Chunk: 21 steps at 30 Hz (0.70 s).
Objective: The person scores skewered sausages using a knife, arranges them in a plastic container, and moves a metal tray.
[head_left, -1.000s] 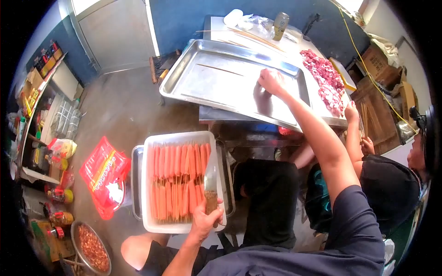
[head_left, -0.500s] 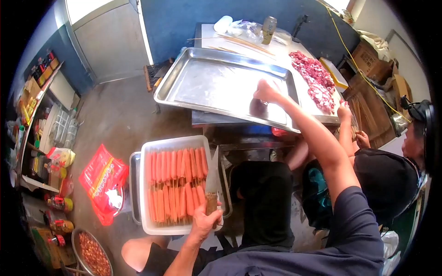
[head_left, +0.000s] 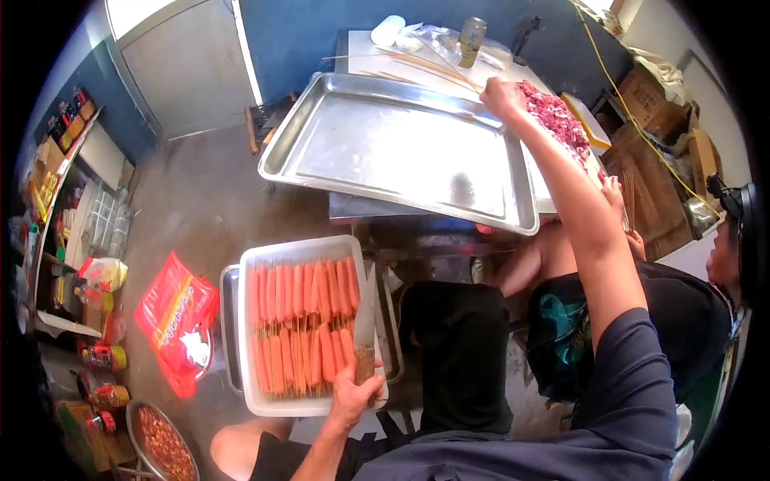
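Note:
My left hand [head_left: 358, 394] is closed around the wooden handle of a knife [head_left: 365, 321], its blade pointing up over the right edge of a white plastic tub [head_left: 245, 353]. Rows of sausages on sticks [head_left: 301, 289] fill the tub. At the far right rim of a large metal tray [head_left: 393, 144], my right hand [head_left: 504, 98] is closed, with fingers pinched at the ends of thin bamboo skewers [head_left: 429, 64]. One skewer appears to slant up and left from these fingers. Chopped raw meat [head_left: 553, 120] lies just right of that hand.
A co-worker [head_left: 674, 321] sits at the right, hands near the meat and several skewers. Behind the tray stands a can [head_left: 472, 42]. A red plastic bag [head_left: 178, 321], a bowl of reddish pieces [head_left: 164, 441] and a crowded shelf [head_left: 60, 208] are at the left.
My right hand has moved from above the metal tray, up and to the right, to the skewer ends beside the meat. My left hand still holds the knife over the tub.

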Each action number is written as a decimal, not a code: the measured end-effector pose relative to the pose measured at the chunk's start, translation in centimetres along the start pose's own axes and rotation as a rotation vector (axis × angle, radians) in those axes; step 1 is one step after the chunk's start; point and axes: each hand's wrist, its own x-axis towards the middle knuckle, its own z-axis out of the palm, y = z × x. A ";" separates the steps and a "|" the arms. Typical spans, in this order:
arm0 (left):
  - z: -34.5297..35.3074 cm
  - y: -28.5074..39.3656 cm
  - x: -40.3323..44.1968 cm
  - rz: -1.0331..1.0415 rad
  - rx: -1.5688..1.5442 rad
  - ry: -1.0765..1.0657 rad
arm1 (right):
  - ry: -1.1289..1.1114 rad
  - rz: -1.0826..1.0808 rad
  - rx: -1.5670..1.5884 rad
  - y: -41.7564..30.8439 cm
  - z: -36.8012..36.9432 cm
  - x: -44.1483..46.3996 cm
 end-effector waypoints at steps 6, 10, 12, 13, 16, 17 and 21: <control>-0.2 0.3 0.2 0.016 -0.025 0.008 | -0.021 0.076 0.350 -0.1 1.8 -2.1; 0.0 -0.1 0.5 0.046 -0.024 0.000 | -0.146 -0.041 0.536 -0.1 0.6 -10.1; 0.4 0.0 0.4 0.042 -0.008 -0.008 | -0.193 -0.133 0.580 0.6 -0.1 -13.8; 0.5 0.1 0.3 0.043 0.006 -0.020 | -0.246 -0.134 0.588 1.0 -0.6 -15.5; 0.4 -0.3 0.4 0.081 0.018 -0.034 | -0.220 -0.201 0.646 1.4 -2.5 -20.7; 0.3 -0.5 0.4 0.097 0.022 -0.041 | -0.199 -0.247 0.657 1.2 -3.5 -22.2; 0.1 -1.0 0.1 0.105 -0.025 -0.046 | -0.057 -0.387 0.366 0.1 -5.3 -27.0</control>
